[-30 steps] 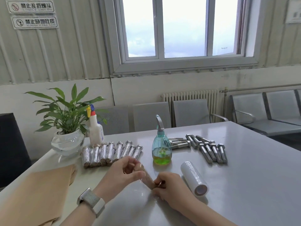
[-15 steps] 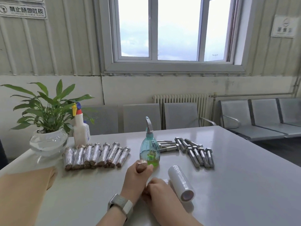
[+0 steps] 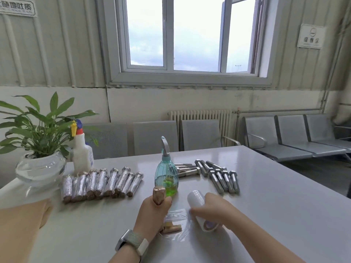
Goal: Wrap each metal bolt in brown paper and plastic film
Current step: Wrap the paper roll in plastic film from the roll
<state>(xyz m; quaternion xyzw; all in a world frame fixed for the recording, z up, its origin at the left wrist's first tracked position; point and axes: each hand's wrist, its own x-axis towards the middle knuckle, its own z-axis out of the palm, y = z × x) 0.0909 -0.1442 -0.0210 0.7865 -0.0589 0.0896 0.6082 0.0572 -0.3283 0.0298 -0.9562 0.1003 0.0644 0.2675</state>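
Near the table's front edge, the left hand grips a paper-wrapped bolt; the right hand holds the film roll, film drawn out between them; film wrapping seems next.

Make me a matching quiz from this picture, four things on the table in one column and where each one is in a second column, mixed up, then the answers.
Things:
1. paper-wrapped bolt
2. plastic film roll
3. bare metal bolts
4. finished wrapped bolts

Places:
A. in a row in front of the potted plant
B. under the right hand
C. held in the left hand
D. right of the green spray bottle

Pairs: 1-C, 2-B, 3-D, 4-A
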